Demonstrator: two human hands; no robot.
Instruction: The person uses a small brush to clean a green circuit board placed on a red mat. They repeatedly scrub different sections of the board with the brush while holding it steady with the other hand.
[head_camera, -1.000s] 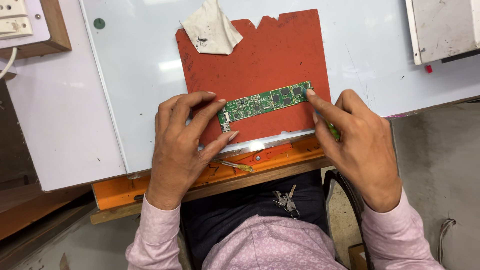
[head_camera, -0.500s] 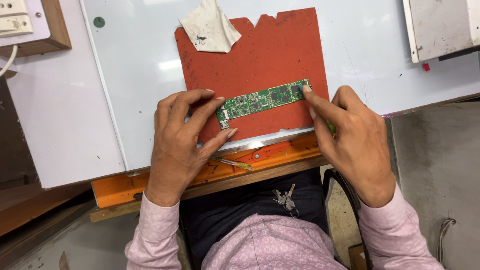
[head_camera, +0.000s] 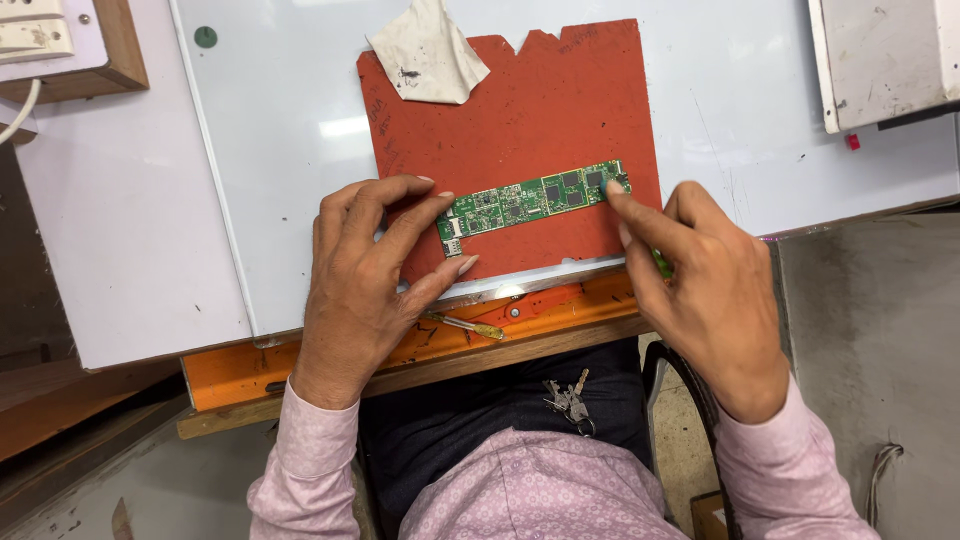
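A long narrow green circuit board (head_camera: 535, 198) lies on a red-orange mat (head_camera: 510, 120). My left hand (head_camera: 365, 275) rests on the mat with its fingertips pressing the board's left end. My right hand (head_camera: 700, 285) touches the board's right end with the index fingertip and holds a small green tool (head_camera: 661, 262) tucked under the fingers; only a bit of the tool shows.
A dirty white cloth (head_camera: 425, 58) lies on the mat's top left corner. The mat sits on a white board (head_camera: 280, 150) over an orange ledge (head_camera: 300, 365) with a small yellow-handled screwdriver (head_camera: 470, 325). A grey box (head_camera: 880, 55) stands top right. Keys (head_camera: 568, 402) hang at my waist.
The view shifted slightly. My right index fingertip has slid a little along the board's right end; both hands otherwise stay in place.
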